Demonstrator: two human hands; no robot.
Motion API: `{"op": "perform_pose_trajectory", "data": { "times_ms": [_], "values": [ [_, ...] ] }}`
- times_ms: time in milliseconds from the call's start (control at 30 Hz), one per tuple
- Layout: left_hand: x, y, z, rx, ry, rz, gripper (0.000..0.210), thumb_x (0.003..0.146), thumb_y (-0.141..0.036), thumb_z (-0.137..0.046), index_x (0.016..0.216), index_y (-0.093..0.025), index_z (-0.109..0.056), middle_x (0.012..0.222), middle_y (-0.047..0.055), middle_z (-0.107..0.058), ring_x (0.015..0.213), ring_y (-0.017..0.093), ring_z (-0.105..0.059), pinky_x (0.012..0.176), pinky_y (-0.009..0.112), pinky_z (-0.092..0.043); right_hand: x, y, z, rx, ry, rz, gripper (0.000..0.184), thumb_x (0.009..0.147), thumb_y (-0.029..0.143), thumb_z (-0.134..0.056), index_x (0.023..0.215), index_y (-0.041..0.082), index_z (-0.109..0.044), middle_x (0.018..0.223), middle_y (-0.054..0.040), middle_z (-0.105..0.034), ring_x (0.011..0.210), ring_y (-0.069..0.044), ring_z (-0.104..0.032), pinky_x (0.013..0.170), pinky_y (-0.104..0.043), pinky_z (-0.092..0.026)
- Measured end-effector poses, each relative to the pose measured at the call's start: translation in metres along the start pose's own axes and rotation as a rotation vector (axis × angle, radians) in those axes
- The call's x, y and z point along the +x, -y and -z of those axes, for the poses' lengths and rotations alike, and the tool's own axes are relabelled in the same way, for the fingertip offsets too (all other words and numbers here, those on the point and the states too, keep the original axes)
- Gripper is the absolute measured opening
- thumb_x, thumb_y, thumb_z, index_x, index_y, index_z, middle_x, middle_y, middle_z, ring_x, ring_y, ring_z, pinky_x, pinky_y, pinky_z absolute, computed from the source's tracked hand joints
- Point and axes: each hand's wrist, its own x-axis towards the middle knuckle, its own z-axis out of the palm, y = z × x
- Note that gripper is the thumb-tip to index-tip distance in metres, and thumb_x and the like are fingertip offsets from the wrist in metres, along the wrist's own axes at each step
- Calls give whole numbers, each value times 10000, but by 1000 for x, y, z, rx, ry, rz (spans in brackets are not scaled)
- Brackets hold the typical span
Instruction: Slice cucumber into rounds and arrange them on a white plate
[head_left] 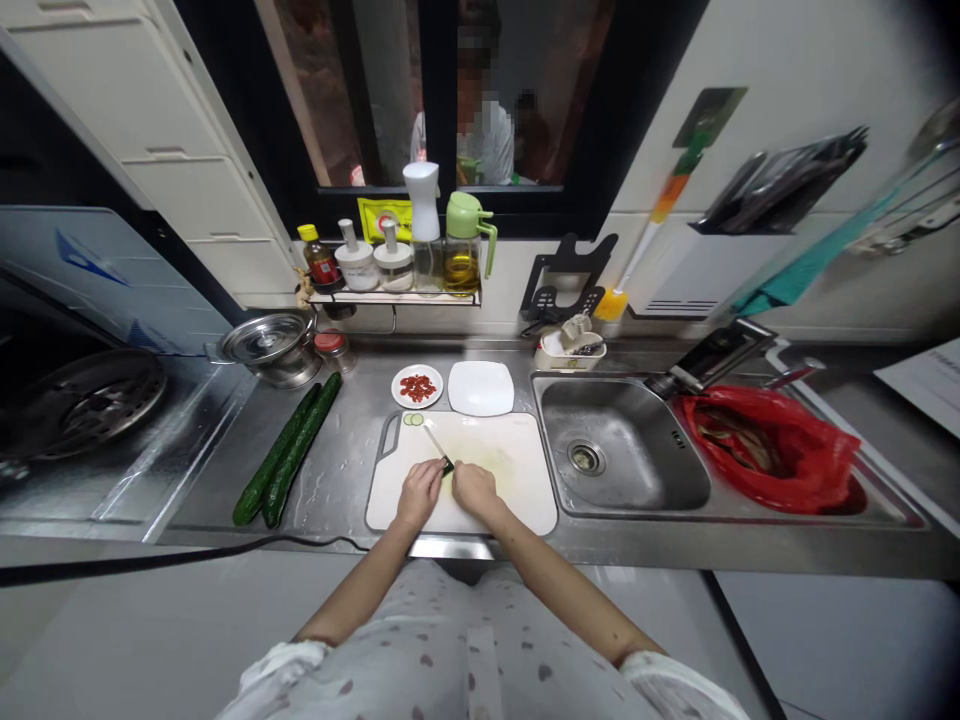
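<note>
Stainless-steel bench (pixel 330 480): dark-green cucumber piece (pixel 448 467) at the white cutting board (pixel 517 505), left of centre.
Left hand (pixel 421 492) pinched on the piece; right hand (pixel 474 490) closed on the knife (pixel 435 440), handle hidden. Judged risk: loose pinch lets the short piece roll, blade slipping toward the left hand.

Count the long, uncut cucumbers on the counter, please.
2: the left cucumber and the right cucumber, side by side on the counter, left of the cutting board. None there appear hidden.
</note>
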Motion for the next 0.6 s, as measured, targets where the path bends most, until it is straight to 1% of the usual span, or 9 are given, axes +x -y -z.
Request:
{"op": "perform_pose_trajectory", "data": {
  "times_ms": [233, 467, 600],
  "values": [
    [0, 0, -1, 8, 16, 16, 317, 926, -215, -403, 1180, -229, -593, 1074, 64, -656, 998, 185, -588, 898, 376, -494, 2, -4, -1, 9, -12, 30, 320, 876, 154, -351, 1096, 143, -584, 995, -140, -686, 962, -229, -644, 744, -303, -455],
    [0, 0, -1, 9, 24, 31, 315, 925, -212, -408, 1180, -227, -593, 1076, 62, -656, 1011, 176, -582, 912, 362, -482, 2, -4, -4, 7, -14, 20, 326, 866, 149, -352, 1093, 143, -585, 1002, -140, -687, 963, -214, -641, 750, -297, -452],
    [0, 0, -1, 9, 17, 30, 309, 922, -216, -415, 1171, -229, -598, 1074, 63, -657, 1002, 178, -585, 903, 358, -485, -1, -5, -6, 1, -12, 1, 327, 859, 140, -352, 1090, 141, -584, 992, -138, -689, 957, -229, -644, 740, -308, -454]
  ]
}}
